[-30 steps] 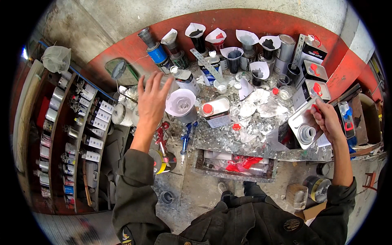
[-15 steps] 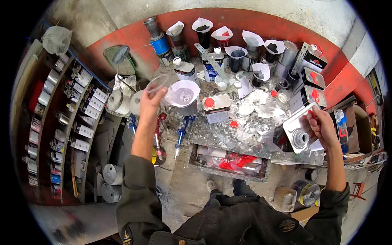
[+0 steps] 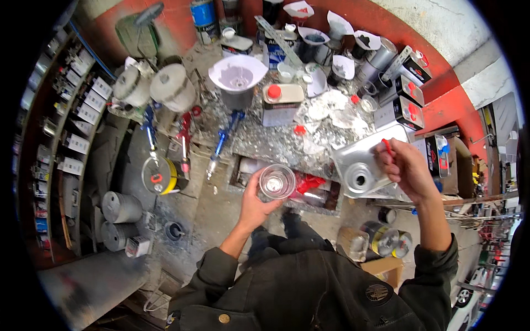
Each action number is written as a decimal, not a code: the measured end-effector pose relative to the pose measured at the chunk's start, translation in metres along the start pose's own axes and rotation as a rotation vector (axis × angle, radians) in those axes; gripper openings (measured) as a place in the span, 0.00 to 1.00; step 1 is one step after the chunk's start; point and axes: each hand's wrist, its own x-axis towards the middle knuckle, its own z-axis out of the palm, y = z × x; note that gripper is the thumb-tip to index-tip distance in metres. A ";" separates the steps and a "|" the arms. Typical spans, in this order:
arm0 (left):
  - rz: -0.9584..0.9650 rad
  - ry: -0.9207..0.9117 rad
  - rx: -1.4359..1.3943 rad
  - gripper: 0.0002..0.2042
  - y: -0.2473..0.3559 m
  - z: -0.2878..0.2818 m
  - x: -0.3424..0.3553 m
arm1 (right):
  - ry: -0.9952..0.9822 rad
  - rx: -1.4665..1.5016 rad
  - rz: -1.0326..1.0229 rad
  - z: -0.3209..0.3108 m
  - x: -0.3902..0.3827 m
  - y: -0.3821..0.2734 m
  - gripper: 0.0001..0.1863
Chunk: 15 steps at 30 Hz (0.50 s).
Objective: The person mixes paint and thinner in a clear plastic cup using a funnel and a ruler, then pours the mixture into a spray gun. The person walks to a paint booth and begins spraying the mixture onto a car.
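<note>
Think of our view as a clock face. The clear cup (image 3: 277,182) is near the middle, over the edge of the drawer (image 3: 330,208). The silver can (image 3: 375,171) is at 3 o'clock. We hold the cup with its mouth up, maybe so we can look inside. We can't tell if anything is in it. Our can's round spout (image 3: 359,179) has no cap on it and points toward us and the cup. A loose red cap (image 3: 300,130) lies on the bench at 1 o'clock. We think the red handle (image 3: 386,144) is there so a big can is easy to grip.

Our left hand (image 3: 255,205) is wrapped around the cup's side, with the thumb on the near side. That arm comes up from 7 o'clock, bent at the elbow. Our right hand (image 3: 406,165) has its fingers curled tight on the red handle, knuckles up. Its arm comes in from 4 o'clock. We can't tell if the can is off the bench. At 11 o'clock, a dark cup (image 3: 238,99) wears a white paper cone (image 3: 251,65), perhaps to catch lumps.
</note>
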 end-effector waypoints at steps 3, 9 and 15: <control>-0.004 0.018 0.055 0.36 -0.011 0.000 -0.021 | -0.010 0.009 0.030 0.033 -0.001 0.012 0.17; -0.038 0.069 0.064 0.35 -0.018 -0.005 -0.054 | -0.061 0.014 0.109 0.096 0.004 0.044 0.17; 0.017 0.105 0.255 0.36 -0.032 -0.021 -0.074 | -0.110 -0.005 0.198 0.137 0.017 0.079 0.16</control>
